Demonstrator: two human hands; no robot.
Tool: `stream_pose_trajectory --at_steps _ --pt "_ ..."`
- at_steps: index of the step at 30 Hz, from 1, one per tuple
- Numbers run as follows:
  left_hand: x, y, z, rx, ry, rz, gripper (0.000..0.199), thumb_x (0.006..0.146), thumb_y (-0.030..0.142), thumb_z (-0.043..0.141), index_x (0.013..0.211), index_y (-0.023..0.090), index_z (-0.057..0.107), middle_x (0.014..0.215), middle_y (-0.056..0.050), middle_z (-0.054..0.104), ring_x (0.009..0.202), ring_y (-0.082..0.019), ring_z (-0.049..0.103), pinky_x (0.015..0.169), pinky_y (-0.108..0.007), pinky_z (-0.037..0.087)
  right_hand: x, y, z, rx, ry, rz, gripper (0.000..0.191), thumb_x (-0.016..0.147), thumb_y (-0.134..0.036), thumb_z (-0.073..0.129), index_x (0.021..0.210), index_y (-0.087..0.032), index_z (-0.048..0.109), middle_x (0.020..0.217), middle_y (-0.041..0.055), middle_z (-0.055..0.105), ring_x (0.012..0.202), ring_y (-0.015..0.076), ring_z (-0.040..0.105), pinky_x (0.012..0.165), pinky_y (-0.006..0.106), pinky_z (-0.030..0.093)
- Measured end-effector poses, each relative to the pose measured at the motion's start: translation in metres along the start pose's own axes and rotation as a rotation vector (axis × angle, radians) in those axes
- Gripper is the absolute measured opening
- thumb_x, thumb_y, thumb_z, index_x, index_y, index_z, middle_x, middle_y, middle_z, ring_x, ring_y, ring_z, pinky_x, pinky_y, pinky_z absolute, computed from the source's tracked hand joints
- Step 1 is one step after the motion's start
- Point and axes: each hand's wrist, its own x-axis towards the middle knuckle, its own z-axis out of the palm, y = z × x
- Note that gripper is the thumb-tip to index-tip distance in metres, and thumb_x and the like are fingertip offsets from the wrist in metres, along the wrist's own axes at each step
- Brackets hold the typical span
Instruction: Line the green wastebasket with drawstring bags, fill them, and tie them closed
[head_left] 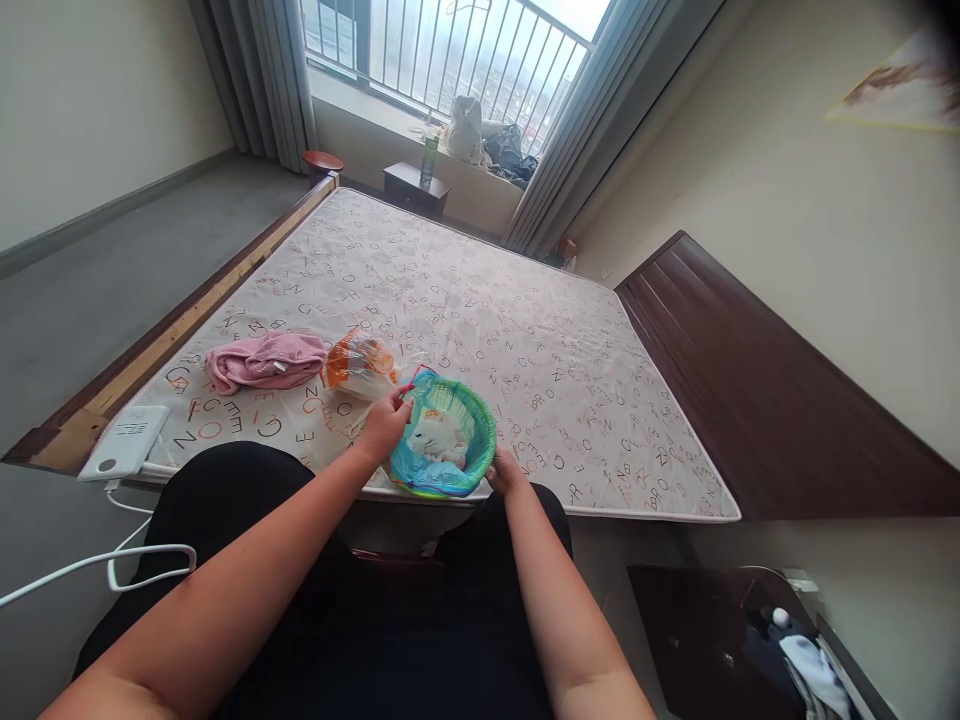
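Note:
A round green basket (484,425) lined with a blue plastic bag (409,462) stands at the mattress's near edge, with crumpled white material (441,438) inside. My left hand (385,424) is closed on the bag's pink-red drawstring at the basket's upper left. On the right, my right hand (507,470) is around the outer side of the basket, its fingers partly hidden behind it. Left of the basket lies a clear and orange plastic bag (360,362), and beyond that a crumpled pink cloth (268,361).
The patterned mattress (525,340) spans the middle, with a dark headboard (720,380) at right. A white power bank-like device (127,442) with a cable sits at the near left corner. A small nightstand (415,190) bearing a green bottle stands near the window.

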Motion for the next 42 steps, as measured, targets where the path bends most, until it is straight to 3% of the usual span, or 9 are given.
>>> stream_pose_trajectory --at_steps 7,12,16,22,28,32,38,40,42 --pt "-0.009 -0.007 0.014 0.036 0.002 0.070 0.036 0.096 0.042 0.045 0.106 0.017 0.069 0.071 -0.002 0.065 0.071 -0.019 0.062 0.073 -0.031 0.049 0.005 -0.004 0.002 -0.041 -0.021 0.061 0.037 0.063 -0.040 0.082 0.093 -0.022 0.068 0.080 0.0001 0.070 0.067 0.0125 0.060 0.066 0.027 0.051" --pt "-0.009 0.010 -0.002 0.436 0.203 0.327 0.032 0.098 0.034 0.046 0.099 0.020 0.074 0.110 -0.012 0.073 0.116 -0.029 0.060 0.108 -0.044 0.041 -0.008 -0.014 0.018 -0.093 -0.022 0.005 0.039 0.059 -0.038 0.084 0.088 -0.020 0.065 0.085 0.0006 0.070 0.071 0.0122 0.060 0.065 0.025 0.050" --pt "0.002 0.008 -0.019 0.745 0.221 0.144 0.033 0.099 0.035 0.048 0.099 0.021 0.078 0.146 -0.012 0.058 0.145 -0.037 0.036 0.119 -0.054 0.026 -0.015 -0.017 0.026 -0.133 0.012 -0.043 0.035 0.063 -0.041 0.080 0.082 -0.019 0.060 0.078 -0.0004 0.065 0.068 0.0120 0.057 0.062 0.024 0.048" --pt "0.012 -0.013 -0.026 0.728 -0.157 0.001 0.041 0.099 0.036 0.044 0.106 0.017 0.079 0.127 -0.015 0.066 0.111 -0.027 0.065 0.101 -0.033 0.046 -0.015 -0.035 0.017 -0.204 0.262 -0.215 0.029 0.079 -0.048 0.062 0.085 -0.024 0.047 0.068 -0.0045 0.052 0.063 0.0131 0.049 0.058 0.025 0.043" --pt "0.011 -0.019 -0.011 0.776 -0.271 -0.021 0.037 0.098 0.033 0.047 0.090 0.018 0.080 0.109 -0.016 0.071 0.097 -0.026 0.068 0.087 -0.032 0.049 -0.027 -0.074 -0.001 -0.390 0.484 -0.465 0.023 0.086 -0.044 0.056 0.093 -0.023 0.050 0.087 0.0031 0.061 0.081 0.0181 0.055 0.072 0.029 0.044" --pt "0.012 -0.018 -0.004 0.788 -0.284 -0.011 0.037 0.099 0.031 0.046 0.088 0.018 0.079 0.107 -0.014 0.072 0.099 -0.025 0.068 0.085 -0.030 0.049 -0.031 -0.097 -0.011 -0.522 0.609 -0.594 0.025 0.087 -0.040 0.054 0.104 -0.022 0.055 0.085 0.0015 0.059 0.070 0.0162 0.053 0.066 0.029 0.042" --pt "0.012 -0.013 -0.008 0.795 -0.184 0.007 0.045 0.102 0.037 0.038 0.095 0.016 0.078 0.119 -0.017 0.068 0.099 -0.028 0.068 0.083 -0.034 0.049 -0.037 -0.128 -0.024 0.043 0.202 -0.394 0.056 0.069 -0.038 0.076 0.119 -0.023 0.057 0.084 -0.0026 0.060 0.068 0.0118 0.055 0.062 0.024 0.044" --pt "0.015 -0.012 -0.012 0.793 -0.141 0.005 0.046 0.101 0.037 0.038 0.096 0.016 0.078 0.119 -0.017 0.069 0.098 -0.029 0.068 0.083 -0.035 0.049 -0.042 -0.134 -0.029 0.003 0.110 -0.353 0.060 0.066 -0.037 0.078 0.121 -0.022 0.060 0.086 -0.0016 0.062 0.068 0.0119 0.056 0.060 0.024 0.042" --pt "0.019 -0.012 -0.017 0.786 -0.115 -0.008 0.044 0.101 0.036 0.039 0.096 0.016 0.078 0.119 -0.017 0.070 0.100 -0.029 0.068 0.084 -0.035 0.049 -0.046 -0.137 -0.035 -0.166 0.166 -0.377 0.058 0.069 -0.036 0.075 0.123 -0.023 0.061 0.088 -0.0009 0.062 0.066 0.0124 0.054 0.059 0.025 0.041"
